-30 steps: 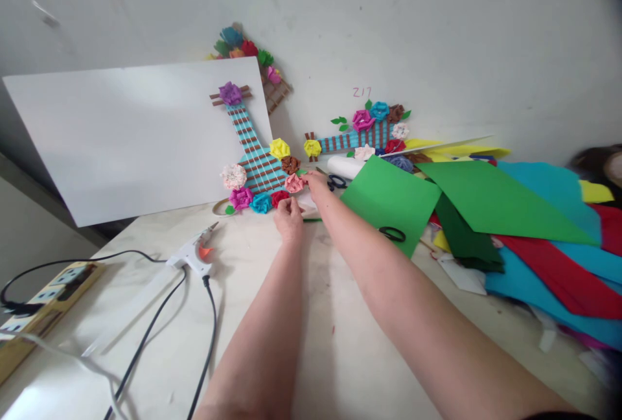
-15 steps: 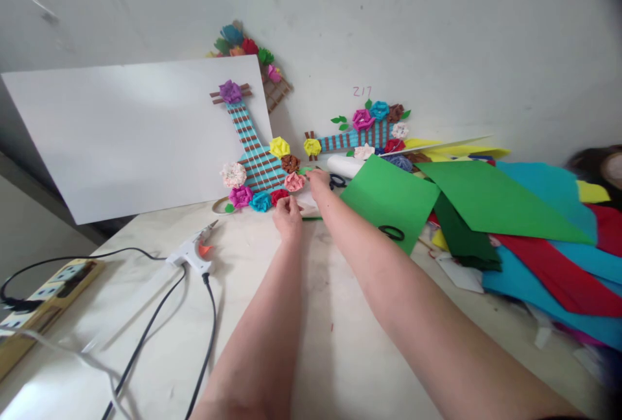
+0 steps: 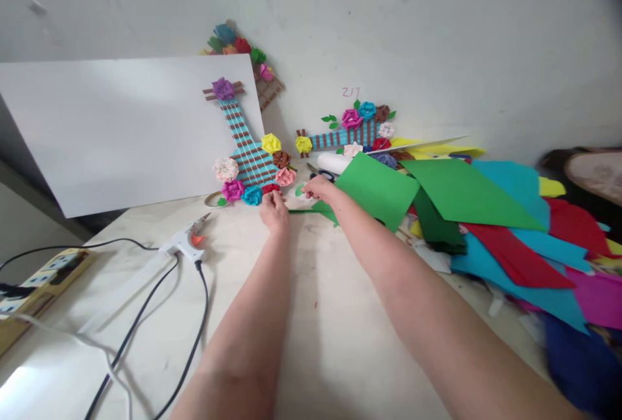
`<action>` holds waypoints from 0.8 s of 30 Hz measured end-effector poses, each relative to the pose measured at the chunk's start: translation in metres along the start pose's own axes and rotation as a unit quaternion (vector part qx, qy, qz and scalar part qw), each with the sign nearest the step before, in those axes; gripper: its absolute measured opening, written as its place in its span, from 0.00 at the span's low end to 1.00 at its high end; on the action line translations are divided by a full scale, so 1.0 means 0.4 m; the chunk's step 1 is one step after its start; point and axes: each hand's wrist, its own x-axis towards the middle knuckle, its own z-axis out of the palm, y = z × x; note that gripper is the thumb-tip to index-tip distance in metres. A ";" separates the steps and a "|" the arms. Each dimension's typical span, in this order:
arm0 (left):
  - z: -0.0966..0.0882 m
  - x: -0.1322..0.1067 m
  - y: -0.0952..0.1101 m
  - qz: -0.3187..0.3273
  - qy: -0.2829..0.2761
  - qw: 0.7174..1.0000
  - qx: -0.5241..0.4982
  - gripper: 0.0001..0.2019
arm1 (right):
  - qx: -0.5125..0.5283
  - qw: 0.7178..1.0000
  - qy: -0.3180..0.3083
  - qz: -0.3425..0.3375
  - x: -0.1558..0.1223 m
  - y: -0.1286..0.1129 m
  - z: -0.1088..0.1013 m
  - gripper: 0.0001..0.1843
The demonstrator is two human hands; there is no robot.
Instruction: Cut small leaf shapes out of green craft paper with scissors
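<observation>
A guitar-shaped craft [image 3: 250, 159] in blue and brown stripes, trimmed with paper flowers, leans against a white board. My left hand [image 3: 275, 211] is closed at its lower end, just under the red flower [image 3: 271, 189]; what its fingers grip, if anything, is hidden. To the right, my right hand [image 3: 318, 188] pinches a small green paper leaf [image 3: 299, 191], a little apart from the pink flower [image 3: 285, 177]. Dark-handled scissors [image 3: 324, 174] lie just behind that hand. A green paper sheet [image 3: 376, 188] lies beside it.
A white glue gun [image 3: 184, 245] rests on the table at left, its cord near a power strip [image 3: 46, 284]. The white board [image 3: 131, 135] stands behind. A second flowered guitar craft [image 3: 347, 138] is at the wall. Coloured sheets [image 3: 515, 258] pile up at right.
My right hand has drawn back from beside the brown and pink flowers, and the green leaf at its fingertips now shows. My left hand stays at the craft's lower end. The view has shifted slightly right.
</observation>
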 end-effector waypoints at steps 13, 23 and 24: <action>-0.018 0.007 0.004 -0.081 -0.024 0.996 -0.030 0.11 | -0.052 0.997 -0.035 -0.049 -0.103 0.037 -0.001 0.12; -0.027 -0.068 0.033 -0.044 -0.303 0.950 -0.061 0.12 | -0.090 0.991 -0.015 -0.101 -0.132 0.069 -0.050 0.15; -0.029 -0.073 0.035 -0.048 -0.311 0.947 -0.069 0.11 | -0.095 0.989 -0.020 -0.109 -0.133 0.069 -0.049 0.16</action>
